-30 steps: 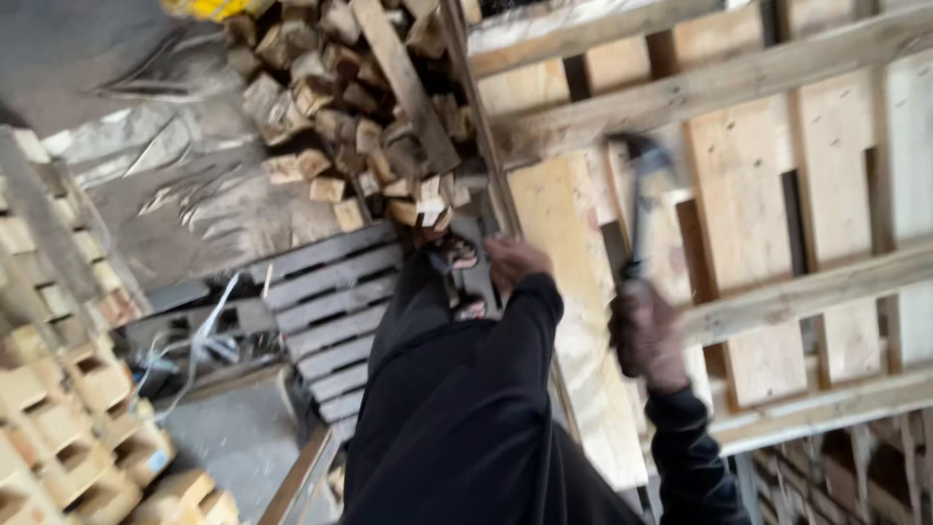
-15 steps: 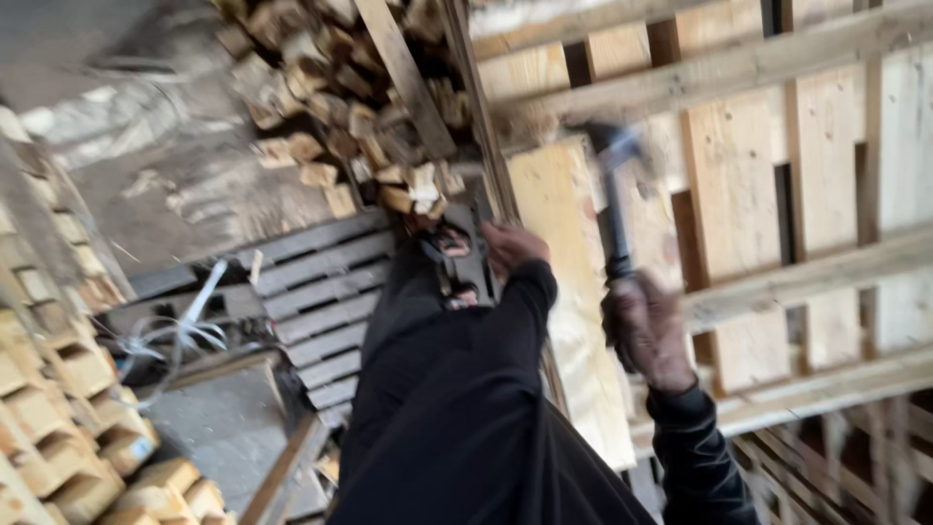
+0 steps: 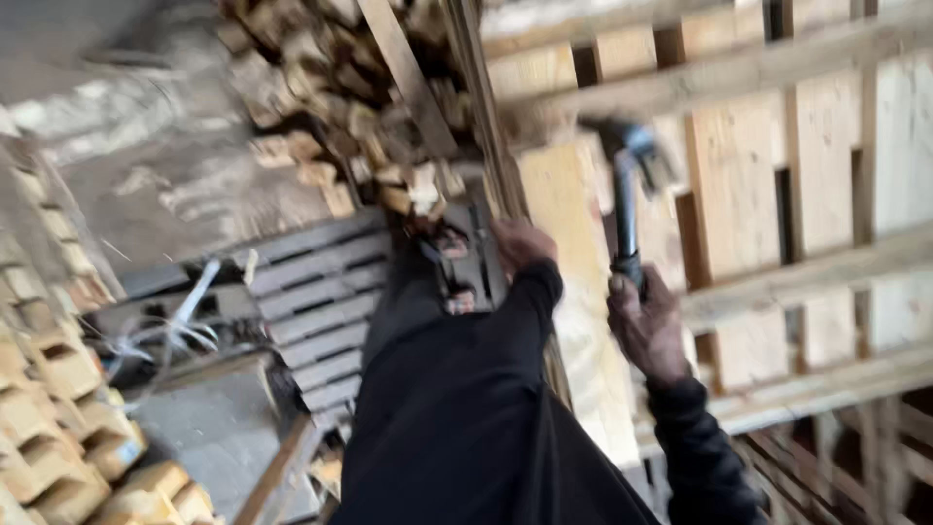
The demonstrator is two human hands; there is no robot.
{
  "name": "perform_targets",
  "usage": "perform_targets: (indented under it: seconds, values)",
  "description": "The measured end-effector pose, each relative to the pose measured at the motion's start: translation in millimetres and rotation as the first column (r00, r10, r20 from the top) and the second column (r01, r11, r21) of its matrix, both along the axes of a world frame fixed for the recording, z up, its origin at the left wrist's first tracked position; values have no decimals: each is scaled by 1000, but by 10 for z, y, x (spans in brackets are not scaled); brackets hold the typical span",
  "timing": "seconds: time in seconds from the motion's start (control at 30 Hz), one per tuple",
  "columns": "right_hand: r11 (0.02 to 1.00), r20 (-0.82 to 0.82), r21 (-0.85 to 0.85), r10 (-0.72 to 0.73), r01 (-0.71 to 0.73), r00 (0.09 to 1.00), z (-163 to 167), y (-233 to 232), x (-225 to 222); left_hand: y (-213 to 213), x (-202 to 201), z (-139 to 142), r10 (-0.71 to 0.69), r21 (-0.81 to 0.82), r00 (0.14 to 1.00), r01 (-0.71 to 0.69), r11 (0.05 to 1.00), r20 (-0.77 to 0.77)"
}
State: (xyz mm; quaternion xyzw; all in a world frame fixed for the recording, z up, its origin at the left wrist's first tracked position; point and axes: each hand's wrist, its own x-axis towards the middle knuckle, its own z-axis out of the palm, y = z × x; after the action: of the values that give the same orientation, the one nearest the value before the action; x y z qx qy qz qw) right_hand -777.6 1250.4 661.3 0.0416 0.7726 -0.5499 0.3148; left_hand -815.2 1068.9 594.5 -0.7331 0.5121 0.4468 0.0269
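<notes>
Working at a big wooden pallet [image 3: 739,194] standing on edge and filling the right half of the view — pale slats running mostly up-down in frame, crossed by long stringers slanting slightly. Judging the step as mid-swing hammering on the pallet's left part, near the loose-looking pale board [image 3: 573,292] beside the edge; whether prying or striking, cannot tell through the blur.

Gripping a hammer [image 3: 625,194] in the right hand [image 3: 646,326], fingers wrapped tight around the lower handle. Long axis running nearly vertical in frame, handle bottom at the hand, dark head at the top, pointing up and a little left toward the top of the pale board. Head touching wood or just off it — too blurred to tell.

Resting the left hand [image 3: 520,243] against the pallet's left edge rail, fingers seeming curled on the edge; exact grasp not clear. Black sleeves and black torso covering the lower middle.

Lying left of that: a grey slatted pallet [image 3: 311,292] on the floor, a heap of short wood offcuts [image 3: 330,87] above it in frame, stacked wooden blocks [image 3: 49,408] at lower left.

Judging the next move as needing the head squared on its target and the left hand kept well apart from the strike line.
</notes>
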Motion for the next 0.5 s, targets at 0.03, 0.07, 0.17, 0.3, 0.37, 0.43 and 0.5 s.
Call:
perform_targets:
  seconds: [0.03, 0.07, 0.17, 0.3, 0.37, 0.43, 0.5]
  values:
    - [998, -80, -46, -45, 41, 996, 56, 23, 69, 25, 10, 6, 0, 9, 1000, 0, 1000, -10]
    - [987, -181, -144, -99, 73, 979, 103, 7, 139, -16, -12, 27, 0, 9, 1000, 0, 1000, -12]
    - [912, -296, -403, -209, 77, 932, 175, -166, 231, -85, -23, 142, -14, 13, 1000, 14, 1000, -16]
    - [973, -236, 228, 95, -40, 967, 31, -338, 138, -65, 86, 232, -72, -16, 996, 72, 997, -43]
    - [869, -57, 468, 213, -162, 975, 27, -198, 111, 61, 180, 191, -127, -46, 989, 124, 991, -69]
    - [867, -20, 474, 185, -153, 983, 149, 76, 190, 210, 248, 96, -158, -52, 979, 152, 987, -129]
    - [893, -5, 443, 95, -83, 995, 362, 363, 422, 280, 291, 80, -179, -34, 966, 176, 984, -186]
